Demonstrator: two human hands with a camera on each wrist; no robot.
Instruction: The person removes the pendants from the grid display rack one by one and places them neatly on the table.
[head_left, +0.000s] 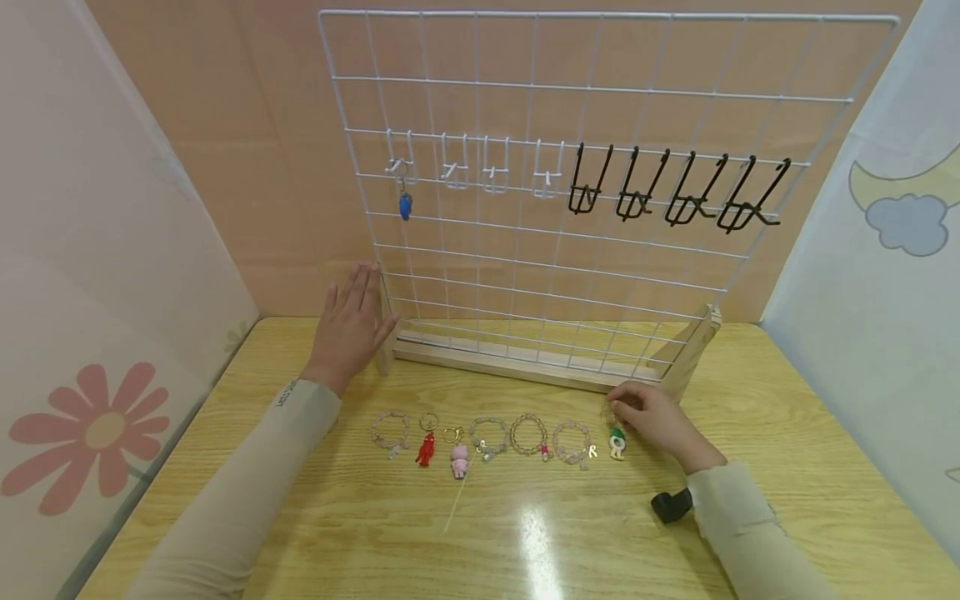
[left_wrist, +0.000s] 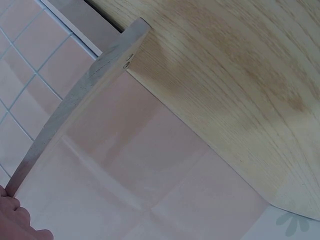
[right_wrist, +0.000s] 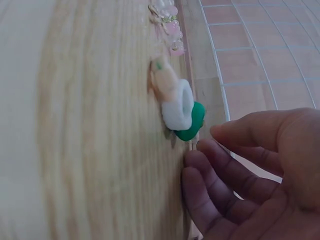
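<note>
My left hand point(head_left: 348, 325) rests against the left wooden side post of a white wire grid rack point(head_left: 525, 267), fingers extended and thumb apart. In the left wrist view its fingertips are at the end of that wooden post point(left_wrist: 85, 95). At the right end of a row of trinkets on the table, my right hand point(head_left: 652, 417) pinches at the ring end of a keychain point(head_left: 617, 446) with a green top and a white ring-shaped middle. The right wrist view has thumb and index fingertips close together beside the green part of the charm point(right_wrist: 190, 122); the metal ring is mostly hidden there.
White hooks point(head_left: 495, 171) and black hooks point(head_left: 633, 196) hang on the grid; a blue keychain point(head_left: 405, 204) hangs at far left. On the table point(head_left: 360, 533) lie a red keychain point(head_left: 426, 448), a pink figure keychain point(head_left: 459, 461) and several beaded bracelets point(head_left: 528, 435).
</note>
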